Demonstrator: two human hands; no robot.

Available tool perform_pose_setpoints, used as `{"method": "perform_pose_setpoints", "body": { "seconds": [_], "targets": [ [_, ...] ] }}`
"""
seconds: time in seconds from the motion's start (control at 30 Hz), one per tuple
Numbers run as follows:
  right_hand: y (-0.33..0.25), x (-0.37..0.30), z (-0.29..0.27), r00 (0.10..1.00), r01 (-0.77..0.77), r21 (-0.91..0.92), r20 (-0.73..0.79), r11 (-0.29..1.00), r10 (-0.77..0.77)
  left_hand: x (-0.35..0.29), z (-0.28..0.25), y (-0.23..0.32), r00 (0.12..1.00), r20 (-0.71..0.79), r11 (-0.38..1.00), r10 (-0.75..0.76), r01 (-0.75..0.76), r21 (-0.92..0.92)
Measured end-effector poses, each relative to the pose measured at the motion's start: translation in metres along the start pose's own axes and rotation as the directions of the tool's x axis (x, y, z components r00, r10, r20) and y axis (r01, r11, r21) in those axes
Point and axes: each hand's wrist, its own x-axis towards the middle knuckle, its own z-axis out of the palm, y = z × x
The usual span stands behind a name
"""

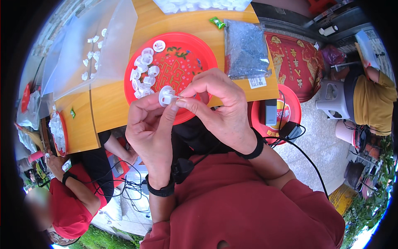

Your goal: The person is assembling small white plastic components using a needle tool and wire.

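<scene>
At the far left a co-worker [76, 193] in red, cut off by the dark rim, has one hand at the near edge of a small red tray [66, 135] of pale parts too blurred to sort. A green sweet [73, 113] lies near the table's [110, 106] left edge. White parts [96, 55] sit on translucent plastic [120, 33] over the far left corner; whether sheet or box, I cannot tell. Along the large tray's [203, 54] left rim are piled discs [144, 68], partly covering its big gold character. Over the tray's near rim the left hand [151, 128] clamps a white disc [166, 96] between thumb and fingers; the right hand [226, 110] pinches a thin pin [175, 96] at it, the pin's end hidden by fingertips. At the far edge a bin [203, 5] is cut off. Along the right edge lie a clear bag [246, 49] of small parts and a label [257, 82], its print too small to read. Beyond, a red mat [290, 62] bears bold gold characters; a grey box [270, 113] hides some of a red stool's [295, 106] lettering
</scene>
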Motion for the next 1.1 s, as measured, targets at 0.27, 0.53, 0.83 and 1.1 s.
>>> {"method": "perform_pose_setpoints", "body": {
  "seconds": [0.27, 0.53, 0.83, 1.1],
  "targets": [
    [-0.008, 0.002, -0.005, 0.982, 0.187, -0.301, 0.027, 0.935, -0.187, 0.0, -0.001, -0.001, 0.998, 0.033, 0.998, -0.044, 0.046, -0.048],
    [-0.003, 0.002, -0.002, 0.974, 0.22, -0.285, 0.015, 0.933, -0.225, 0.001, -0.001, 0.003, 0.996, 0.054, 0.997, -0.075, 0.076, -0.024],
    [-0.01, 0.001, -0.005, 0.979, 0.194, -0.333, 0.128, 0.923, -0.16, 0.002, -0.003, 0.004, 0.986, 0.083, 0.987, -0.144, 0.149, -0.062],
    [-0.01, 0.001, -0.002, 0.974, 0.218, -0.406, 0.142, 0.888, -0.174, 0.001, 0.001, 0.006, 0.998, 0.036, 0.99, -0.054, 0.049, 0.128]
  ]
}}
